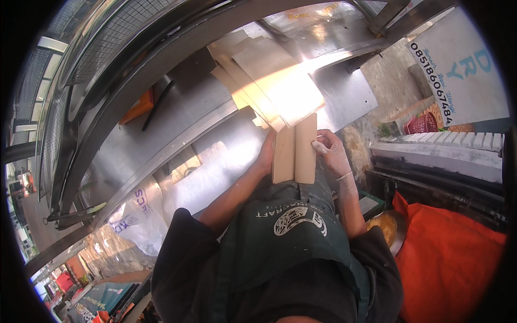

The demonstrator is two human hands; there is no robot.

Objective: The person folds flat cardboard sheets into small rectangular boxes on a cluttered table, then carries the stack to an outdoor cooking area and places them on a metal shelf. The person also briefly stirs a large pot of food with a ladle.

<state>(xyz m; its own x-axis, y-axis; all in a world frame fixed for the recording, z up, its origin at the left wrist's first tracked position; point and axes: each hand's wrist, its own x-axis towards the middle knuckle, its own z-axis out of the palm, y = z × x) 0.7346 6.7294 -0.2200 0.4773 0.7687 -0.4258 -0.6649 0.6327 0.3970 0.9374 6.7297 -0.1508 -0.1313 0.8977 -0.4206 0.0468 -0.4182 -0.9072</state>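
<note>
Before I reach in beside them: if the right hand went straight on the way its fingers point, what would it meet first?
The right hand points at the wooden board it already grips; beyond that, probably the second board, though depth is unclear.

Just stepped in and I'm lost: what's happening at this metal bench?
A person in a dark green apron holds two light wooden boards side by side, edges together, against their front. The left hand grips the left side, the right hand the right. More boards lie stacked on the metal bench just beyond.
</note>
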